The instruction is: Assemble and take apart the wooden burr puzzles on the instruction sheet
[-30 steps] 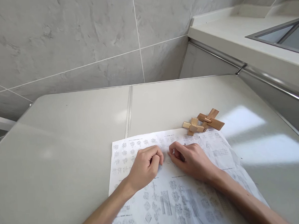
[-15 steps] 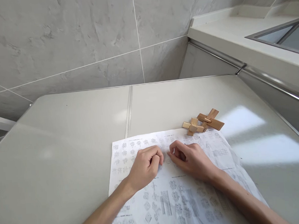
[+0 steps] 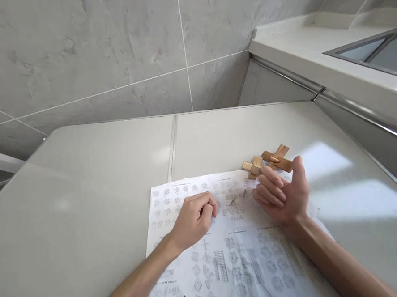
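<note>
A sheet of paper [image 3: 189,220] printed with rows of small puzzle diagrams lies on the table. My left hand [image 3: 198,218] rests on it, loosely curled into a fist, and nothing shows in its fingers. On the right, my right hand [image 3: 284,195] is turned palm up, thumb stretched away and fingers half bent, with nothing in the palm. Just beyond its fingertips sit two interlocking wooden puzzles: a pale one [image 3: 253,166] with stubby bars and a browner one [image 3: 275,157] with flat crossing slats. My fingers partly cover both; whether they touch them, I cannot tell.
The pale table [image 3: 87,195] has a seam running away from me and meets a grey tiled wall [image 3: 111,46] at the back. A white counter [image 3: 289,44] with a metal-framed opening [image 3: 377,50] stands along the right, higher than the table. Two small dark scraps lie on the paper.
My right hand has swung right and up from the paper's middle, rolling palm up and opening its thumb. My left hand stays where it was. The puzzles have not visibly moved.
</note>
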`<state>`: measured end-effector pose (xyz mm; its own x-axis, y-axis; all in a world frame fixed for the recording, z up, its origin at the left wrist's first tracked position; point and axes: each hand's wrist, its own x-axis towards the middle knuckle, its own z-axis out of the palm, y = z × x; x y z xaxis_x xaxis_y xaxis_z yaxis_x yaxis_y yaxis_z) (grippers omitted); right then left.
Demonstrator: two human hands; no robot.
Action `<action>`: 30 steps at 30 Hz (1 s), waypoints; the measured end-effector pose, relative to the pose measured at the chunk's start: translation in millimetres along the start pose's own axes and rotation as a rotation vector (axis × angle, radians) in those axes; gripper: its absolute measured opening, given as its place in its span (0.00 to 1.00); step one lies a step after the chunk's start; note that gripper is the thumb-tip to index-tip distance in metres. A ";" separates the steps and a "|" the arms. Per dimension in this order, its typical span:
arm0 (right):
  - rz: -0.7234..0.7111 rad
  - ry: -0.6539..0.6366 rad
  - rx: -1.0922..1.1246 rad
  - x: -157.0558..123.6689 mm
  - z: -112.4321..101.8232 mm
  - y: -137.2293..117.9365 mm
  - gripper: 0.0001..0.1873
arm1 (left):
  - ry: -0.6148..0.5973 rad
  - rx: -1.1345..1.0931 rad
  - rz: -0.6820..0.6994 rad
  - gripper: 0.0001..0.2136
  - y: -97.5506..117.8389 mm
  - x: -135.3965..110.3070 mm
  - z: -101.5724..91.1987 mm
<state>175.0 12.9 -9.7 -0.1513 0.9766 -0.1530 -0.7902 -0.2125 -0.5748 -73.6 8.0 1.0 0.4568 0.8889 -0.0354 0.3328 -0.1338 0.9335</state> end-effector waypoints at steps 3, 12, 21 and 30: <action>-0.010 0.061 0.182 3.7 -11.1 -8.9 0.36 | 0.006 0.007 -0.006 0.13 1.4 0.1 0.0; -0.191 0.024 0.026 11.2 -23.9 -12.5 0.31 | 0.001 0.004 -0.007 0.13 0.7 0.3 0.1; -0.216 -0.177 0.108 11.7 -26.1 -14.7 0.25 | -0.002 -0.021 -0.028 0.12 0.0 0.7 -0.4; -0.242 0.031 0.032 12.2 -23.1 -18.1 0.24 | 0.003 -0.024 -0.039 0.12 -0.1 0.8 -0.5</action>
<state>201.1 28.0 -19.7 0.0629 0.9973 -0.0391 -0.8195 0.0293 -0.5723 -73.7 9.0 1.0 0.4418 0.8943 -0.0706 0.3304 -0.0890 0.9396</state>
